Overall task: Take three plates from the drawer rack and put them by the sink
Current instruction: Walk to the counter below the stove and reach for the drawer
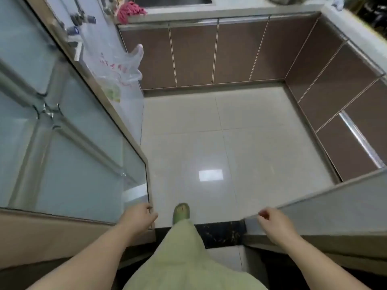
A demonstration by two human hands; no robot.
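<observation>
Left hand [139, 216]: I see it curled, empty, beside the frosted glass door's [69, 147] corner.
Right hand [274, 221]: loosely curled, empty.
Steel sink [171, 1]: far ahead in pale worktop [230, 11].

Floor tiles [240, 147]: pale, glossy, smooth, mirror a bright light patch. Cabinet doors [219, 53]: brown, satin sheen, thin light edge strips; metal handle rail [362, 141] on the right run, polished. Table [230, 11]: pale stone-look top, smooth, matt. Sink [173, 1]: brushed metal. Rag [129, 10]: pink cloth, fluffy. Door panels [62, 143] at left: frosted glass, smooth, in matt metal-look frames. Bag [119, 68]: thin clear plastic, crinkled, printed. Threshold strip [219, 231]: black veined stone, polished. Slipper [181, 212]: green, matt, rubbery. Trousers [184, 258]: pale green cloth, matt.
</observation>
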